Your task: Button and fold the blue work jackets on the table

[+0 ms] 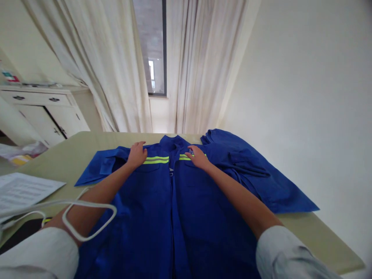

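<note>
A blue work jacket (145, 201) lies front up on the table, its collar at the far end and its front opening running down the middle. Yellow-green and grey reflective strips (157, 160) cross the chest on both sides. My left hand (137, 155) rests on the jacket's upper left chest, fingers slightly bent and apart. On the other side of the opening, my right hand (198, 156) touches the chest by the strip and a small logo, thumb and fingers apart. Neither hand visibly grips the cloth.
More blue cloth (279, 186) lies at the right, along the wall. On the left are a printed sheet (26, 190) and a white cable (112, 213) looping across my left forearm. The table (325, 242) ends near curtains (116, 58); a white cabinet (62, 112) stands far left.
</note>
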### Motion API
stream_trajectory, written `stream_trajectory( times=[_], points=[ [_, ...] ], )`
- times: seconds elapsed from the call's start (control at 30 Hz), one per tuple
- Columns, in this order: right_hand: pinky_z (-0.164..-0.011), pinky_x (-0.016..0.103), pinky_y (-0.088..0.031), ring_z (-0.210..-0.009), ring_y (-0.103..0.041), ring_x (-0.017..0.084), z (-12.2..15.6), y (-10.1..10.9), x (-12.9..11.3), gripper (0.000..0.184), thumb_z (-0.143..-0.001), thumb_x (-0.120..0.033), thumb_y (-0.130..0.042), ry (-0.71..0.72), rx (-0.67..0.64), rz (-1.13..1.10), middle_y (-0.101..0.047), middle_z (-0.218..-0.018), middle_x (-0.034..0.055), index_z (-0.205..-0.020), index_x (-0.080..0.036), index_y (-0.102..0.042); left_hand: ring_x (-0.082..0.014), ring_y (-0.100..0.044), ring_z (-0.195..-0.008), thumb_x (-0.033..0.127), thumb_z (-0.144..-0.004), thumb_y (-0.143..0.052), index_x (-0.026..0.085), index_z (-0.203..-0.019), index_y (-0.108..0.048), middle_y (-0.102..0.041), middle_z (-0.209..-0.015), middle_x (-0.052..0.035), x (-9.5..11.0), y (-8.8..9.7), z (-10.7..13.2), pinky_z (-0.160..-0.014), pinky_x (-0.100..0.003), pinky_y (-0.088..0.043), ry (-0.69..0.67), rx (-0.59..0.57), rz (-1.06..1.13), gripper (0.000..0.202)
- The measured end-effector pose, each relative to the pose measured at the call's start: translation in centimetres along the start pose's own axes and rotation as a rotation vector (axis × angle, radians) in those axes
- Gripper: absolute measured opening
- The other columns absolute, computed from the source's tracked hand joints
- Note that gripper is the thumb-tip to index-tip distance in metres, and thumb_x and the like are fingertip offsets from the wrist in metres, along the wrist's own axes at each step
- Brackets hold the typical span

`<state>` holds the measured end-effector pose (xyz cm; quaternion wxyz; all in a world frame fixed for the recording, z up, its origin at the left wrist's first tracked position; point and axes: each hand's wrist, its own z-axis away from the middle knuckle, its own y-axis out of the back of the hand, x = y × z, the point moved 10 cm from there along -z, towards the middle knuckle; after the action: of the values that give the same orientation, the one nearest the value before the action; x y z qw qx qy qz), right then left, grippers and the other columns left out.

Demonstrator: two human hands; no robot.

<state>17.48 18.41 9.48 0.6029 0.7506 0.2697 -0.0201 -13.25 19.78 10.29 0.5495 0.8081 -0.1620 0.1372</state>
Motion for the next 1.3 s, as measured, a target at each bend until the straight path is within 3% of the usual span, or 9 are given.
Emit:
stream_trajectory(
  times=[0.13, 0.27, 0.47, 0.63, 0.77, 0.93, 1.03, 1.13, 1.3],
  points=[
    [-0.117, 0.042, -0.044, -0.141, -0.055, 0.027, -5.7, -1.9, 4.5, 0.053, -0.103, -0.034, -0.058, -0.115, -0.021, 0.066, -0.058, -0.151, 0.0193, -0.152, -0.017, -0.05, -0.0294, -0.054, -0.14, 0.016, -0.097, -0.045, 0.003, -0.143, -0.055, -0.06, -0.148, -0.023, 3.1, -6.2, -3.2, -0.121, -0.039, -0.037, -0.064, -0.065, 0.065, 0.049],
    [-0.118, 0.047, -0.043, -0.147, -0.047, 0.032, -8.3, -4.1, 6.8, 0.07, -0.097, -0.04, -0.066, -0.16, -0.086, 0.108, -0.05, -0.159, 0.0186, -0.159, -0.019, -0.042, -0.0337, -0.054, -0.141, 0.018, -0.101, -0.04, 0.003, -0.151, -0.047, -0.053, -0.156, -0.0261, 3.6, -10.5, -5.7, -0.119, -0.045, -0.038, -0.01, -0.075, 0.098, 0.052],
    [-0.112, 0.056, -0.042, -0.138, -0.046, 0.041, -8.4, -8.1, 3.3, 0.085, -0.091, -0.061, -0.062, -0.201, -0.007, 0.242, -0.048, -0.152, 0.0216, -0.16, -0.02, -0.035, -0.0476, -0.048, -0.14, 0.03, -0.092, -0.065, 0.016, -0.155, -0.046, -0.056, -0.152, -0.0258, 2.0, -13.3, -7.2, -0.113, -0.066, -0.035, 0.197, -0.091, 0.14, 0.068],
    [-0.117, 0.062, -0.032, -0.151, -0.03, 0.044, -9.4, -8.8, 0.1, 0.101, -0.088, -0.06, -0.065, -0.14, 0.193, 0.202, -0.028, -0.167, 0.0254, -0.166, -0.017, -0.017, -0.0463, -0.058, -0.129, 0.025, -0.073, -0.082, 0.014, -0.126, -0.071, -0.073, -0.126, -0.0215, -0.7, -13.3, -7.8, -0.108, -0.063, -0.042, 0.356, -0.048, 0.509, 0.056],
    [-0.115, 0.065, -0.032, -0.148, -0.038, 0.046, -11.3, -8.0, 5.5, 0.111, -0.083, -0.069, -0.071, -0.379, 0.105, 0.018, -0.039, -0.162, 0.0288, -0.166, -0.016, -0.02, -0.0287, -0.072, -0.087, 0.031, -0.067, -0.084, 0.015, -0.094, -0.079, -0.078, -0.086, -0.008, -0.2, -12.8, -8.5, -0.085, -0.042, -0.057, 0.283, -0.096, 0.686, 0.032],
    [-0.105, 0.045, -0.044, -0.124, -0.061, 0.032, -10.7, -5.0, 7.8, 0.053, -0.091, -0.044, -0.065, -0.233, 0.005, -0.111, -0.069, -0.133, 0.0112, -0.139, -0.02, -0.06, -0.0227, -0.069, -0.079, 0.032, -0.075, -0.076, 0.012, -0.102, -0.078, -0.076, -0.083, -0.0064, 1.0, -9.1, -8.2, -0.079, -0.036, -0.058, 0.196, -0.047, 0.811, 0.033],
    [-0.105, 0.043, -0.042, -0.121, -0.059, 0.03, -7.2, -2.9, 6.1, 0.033, -0.09, -0.032, -0.062, 0.027, -0.021, 0.017, -0.069, -0.127, 0.0114, -0.12, -0.019, -0.069, -0.0244, -0.069, -0.097, 0.021, -0.076, -0.069, 0.015, -0.096, -0.08, -0.076, -0.097, -0.0086, 2.8, -5.5, -6.2, -0.096, -0.039, -0.055, -0.078, -0.061, 0.663, 0.024],
    [-0.111, 0.049, -0.035, -0.134, -0.049, 0.032, -2.9, -3.2, 4.2, 0.045, -0.081, -0.015, -0.064, 0.192, -0.191, 0.194, -0.059, -0.146, 0.013, -0.125, -0.023, -0.07, -0.0271, -0.063, -0.119, 0.008, -0.072, -0.063, 0.024, -0.098, -0.082, -0.075, -0.118, -0.0083, 4.6, -5.1, -1.8, -0.112, -0.043, -0.046, -0.365, -0.29, 0.28, 0.036],
    [-0.119, 0.051, -0.029, -0.151, -0.037, 0.031, 0.2, -2.8, 0.7, 0.076, -0.086, -0.008, -0.051, 0.178, -0.176, 0.246, -0.035, -0.171, 0.0086, -0.159, -0.029, -0.047, -0.0285, -0.058, -0.133, 0.008, -0.082, -0.055, 0.028, -0.135, -0.072, -0.065, -0.146, -0.0086, 1.8, -3.4, 3.8, -0.118, -0.044, -0.042, -0.333, -0.384, -0.085, 0.06]
  ],
)
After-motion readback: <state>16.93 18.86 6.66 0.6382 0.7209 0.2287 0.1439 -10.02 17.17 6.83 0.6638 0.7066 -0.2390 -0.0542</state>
